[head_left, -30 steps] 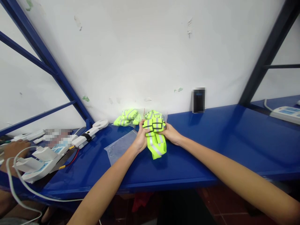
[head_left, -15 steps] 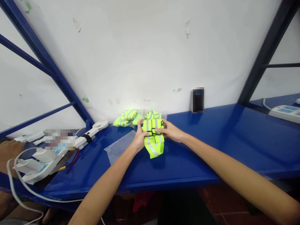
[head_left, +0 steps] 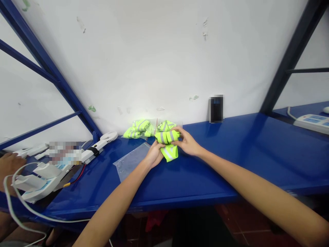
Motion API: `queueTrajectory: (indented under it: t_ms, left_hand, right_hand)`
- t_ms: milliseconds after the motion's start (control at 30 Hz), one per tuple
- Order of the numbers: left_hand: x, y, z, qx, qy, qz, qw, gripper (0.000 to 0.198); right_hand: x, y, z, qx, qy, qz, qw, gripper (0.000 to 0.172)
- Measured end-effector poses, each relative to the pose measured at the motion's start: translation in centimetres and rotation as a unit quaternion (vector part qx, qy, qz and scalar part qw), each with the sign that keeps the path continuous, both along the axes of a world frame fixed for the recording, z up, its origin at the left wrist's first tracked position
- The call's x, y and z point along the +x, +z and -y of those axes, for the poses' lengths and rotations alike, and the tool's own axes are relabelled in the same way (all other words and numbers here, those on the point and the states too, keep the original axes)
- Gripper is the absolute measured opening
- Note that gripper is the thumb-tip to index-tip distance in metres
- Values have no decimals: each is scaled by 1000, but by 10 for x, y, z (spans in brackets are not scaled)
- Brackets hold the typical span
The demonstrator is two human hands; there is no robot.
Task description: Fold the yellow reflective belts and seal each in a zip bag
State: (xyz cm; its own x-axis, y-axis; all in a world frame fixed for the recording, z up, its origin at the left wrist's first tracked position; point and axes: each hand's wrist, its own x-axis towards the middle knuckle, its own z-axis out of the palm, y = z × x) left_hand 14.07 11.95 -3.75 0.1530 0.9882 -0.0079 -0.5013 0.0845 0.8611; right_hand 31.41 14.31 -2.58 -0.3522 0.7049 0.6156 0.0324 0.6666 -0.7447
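Between my two hands is a neon-yellow reflective safety vest [head_left: 167, 137] with silver stripes, rolled into a bundle, one loose strap end hanging below it. My left hand [head_left: 155, 153] is closed on its left side and underside. At the right end, my right hand [head_left: 187, 141] grips the roll, thumb below and fingers on top. Just behind, against the wall, lie clear bags with similar yellow bundles [head_left: 138, 129]. An empty clear plastic bag [head_left: 132, 161] lies flat on the blue table, left of my left forearm.
To the left are a white power strip [head_left: 42, 181] with cables and a small white fan [head_left: 109, 136]. A dark phone-like object [head_left: 216, 109] leans on the wall. Another person's hand [head_left: 10, 168] is at the far left. A white device [head_left: 315, 122] sits far right.
The vest has been rolled further: the bundle is more compact and its hanging end is shorter. My left hand has shifted to beneath the roll; my right fingers have moved to its top.
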Motion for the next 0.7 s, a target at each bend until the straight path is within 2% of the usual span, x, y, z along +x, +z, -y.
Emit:
queueTrajectory:
  t_ms: [100, 233, 300, 433, 567, 633, 700]
  left_hand:
    - [-1, 3, 3, -29, -39, 6, 999, 41]
    - [-7, 9, 6, -41, -160, 26, 986, 47]
    - [-9, 12, 8, -29, -195, 24, 980, 49]
    - [-8, 13, 10, -12, -155, -15, 988, 47]
    - [-5, 12, 9, -23, -99, -26, 995, 41]
    - [-4, 11, 8, -23, -86, -9, 996, 41]
    - [-4, 10, 7, -20, -83, 9, 996, 45]
  right_hand:
    - [0, 0, 1, 5, -6, 5, 1000, 36]
    - [1, 2, 2, -14, -9, -7, 1000, 36]
    - [0, 2, 2, -14, -9, -15, 1000, 34]
    - [1, 3, 4, -18, 6, -8, 1000, 30]
    - [7, 12, 12, -27, 51, 36, 998, 27]
    - [10, 18, 17, -6, 66, 84, 994, 34]
    - [11, 20, 20, 40, 58, 131, 989, 48]
